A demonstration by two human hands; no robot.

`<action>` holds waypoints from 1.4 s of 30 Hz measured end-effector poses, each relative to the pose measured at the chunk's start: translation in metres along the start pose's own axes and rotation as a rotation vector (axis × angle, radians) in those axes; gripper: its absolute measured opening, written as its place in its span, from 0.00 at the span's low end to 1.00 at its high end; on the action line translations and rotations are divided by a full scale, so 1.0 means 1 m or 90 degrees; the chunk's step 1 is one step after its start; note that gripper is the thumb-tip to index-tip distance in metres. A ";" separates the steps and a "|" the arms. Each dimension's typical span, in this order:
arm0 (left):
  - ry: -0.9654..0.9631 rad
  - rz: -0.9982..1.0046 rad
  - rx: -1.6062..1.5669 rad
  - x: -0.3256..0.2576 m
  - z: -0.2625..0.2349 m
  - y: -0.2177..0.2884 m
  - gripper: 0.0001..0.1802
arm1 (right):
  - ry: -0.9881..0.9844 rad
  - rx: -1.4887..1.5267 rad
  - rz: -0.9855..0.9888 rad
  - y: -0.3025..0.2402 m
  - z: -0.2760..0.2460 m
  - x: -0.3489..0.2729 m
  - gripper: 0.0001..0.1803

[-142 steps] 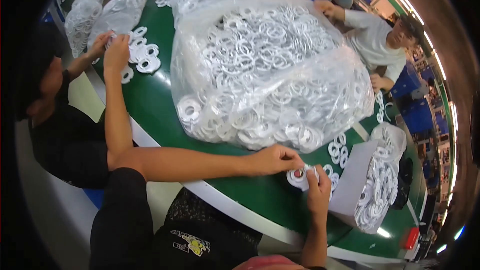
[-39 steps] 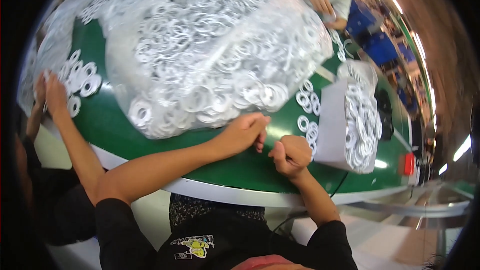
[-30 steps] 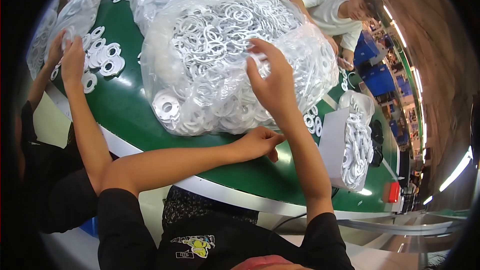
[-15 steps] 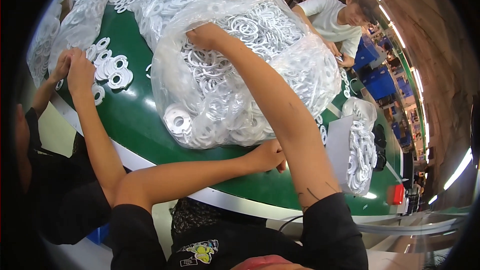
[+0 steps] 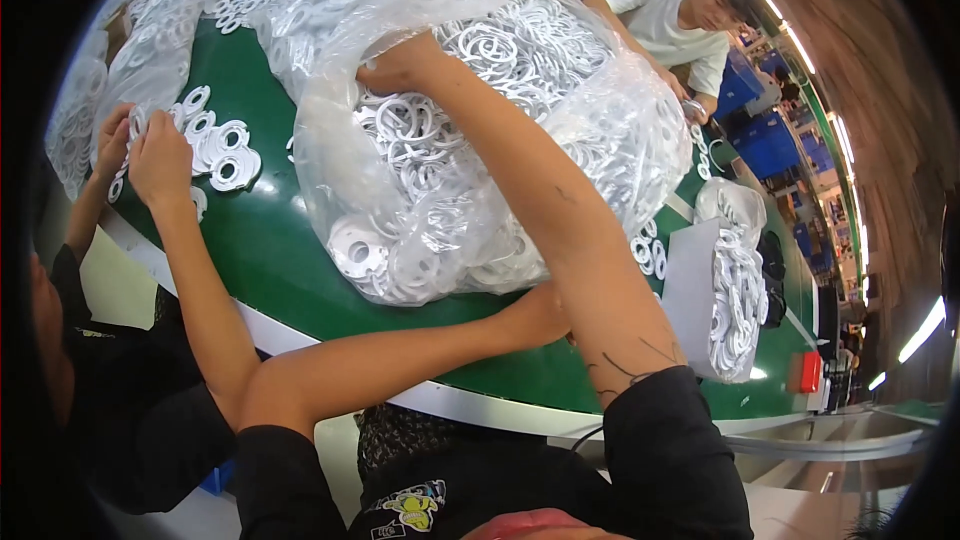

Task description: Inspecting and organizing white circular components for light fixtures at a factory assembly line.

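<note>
A large clear plastic bag [image 5: 330,150] lies open on the table, heaped with white rings [image 5: 490,50], some thin and some flat and wide. My right arm reaches across to the bag's far left side. There my right hand [image 5: 398,65] is closed at the rim of the opening, on the plastic film; its fingertips are partly hidden. My left hand [image 5: 545,313] rests by the near edge of the bag, under my right forearm, which covers most of its fingers. A notched white ring [image 5: 358,246] shows through the film at the bag's near left corner.
A green table [image 5: 250,250] with a pale edge curves around me. At right stands a white box [image 5: 690,260] of rings, with a red object [image 5: 810,372] beyond. At left, a co-worker's hands [image 5: 160,155] handle rings by a loose pile [image 5: 228,155]. Another person [image 5: 680,30] sits across.
My view has shifted slightly. My right hand stays at the bag's rim, and my left hand has slid further behind my right forearm. The left co-worker's hands have parted and now show a ring.
</note>
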State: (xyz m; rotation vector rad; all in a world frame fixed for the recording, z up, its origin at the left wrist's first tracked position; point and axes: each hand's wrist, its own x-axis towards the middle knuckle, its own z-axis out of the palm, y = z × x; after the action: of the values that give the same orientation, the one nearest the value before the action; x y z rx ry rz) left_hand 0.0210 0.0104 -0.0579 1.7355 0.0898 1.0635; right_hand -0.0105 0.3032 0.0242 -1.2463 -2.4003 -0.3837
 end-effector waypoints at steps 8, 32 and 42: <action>-0.127 -0.458 -0.387 0.015 -0.009 0.023 0.14 | -0.422 0.140 0.027 0.005 -0.079 -0.046 0.22; -0.148 -0.474 -0.425 0.019 -0.010 0.016 0.16 | 0.084 0.597 0.407 0.011 -0.217 -0.141 0.19; -0.063 -0.487 -0.589 0.018 -0.014 0.035 0.38 | 0.265 -0.034 0.401 -0.098 -0.239 -0.279 0.16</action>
State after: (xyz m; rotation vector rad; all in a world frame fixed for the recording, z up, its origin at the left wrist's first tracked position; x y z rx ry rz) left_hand 0.0077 0.0142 -0.0188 0.7768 0.1526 0.3310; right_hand 0.1077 -0.0508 0.0967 -1.6662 -1.5646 -0.4531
